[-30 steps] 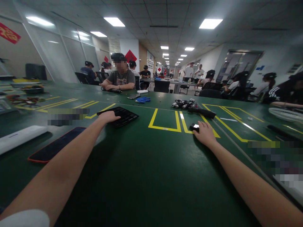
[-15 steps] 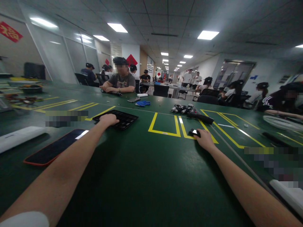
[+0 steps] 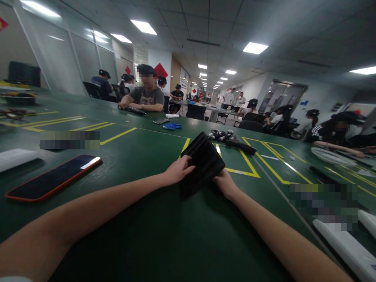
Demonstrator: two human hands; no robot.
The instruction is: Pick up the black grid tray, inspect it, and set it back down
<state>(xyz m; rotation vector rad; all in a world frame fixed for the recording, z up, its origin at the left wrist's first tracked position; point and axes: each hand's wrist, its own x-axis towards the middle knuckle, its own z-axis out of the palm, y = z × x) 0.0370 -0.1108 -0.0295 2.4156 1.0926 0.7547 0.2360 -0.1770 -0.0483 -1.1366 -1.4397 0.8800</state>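
A black tray (image 3: 202, 164) with divided compartments is tilted up off the table in front of me, somewhat blurred. My left hand (image 3: 179, 170) grips its left side, thumb over the face. At the tray's lower right edge is my right hand (image 3: 226, 184), its fingers curled behind the tray and mostly hidden. Whether it holds the tray itself or the small black object seen in it earlier, I cannot make out. Beneath both is the green table (image 3: 164, 235).
An orange-cased phone (image 3: 55, 178) lies on the left. Beyond the tray are yellow tape outlines (image 3: 246, 174), a pile of metal parts (image 3: 221, 135), a black cylinder (image 3: 242, 147) and blue gloves (image 3: 172, 126). A person (image 3: 147, 94) sits across the table.
My left hand has lifted the tray off the table and brought it right, tilting it. My right hand has drawn in from the taped area to the tray; the small black object is out of sight.
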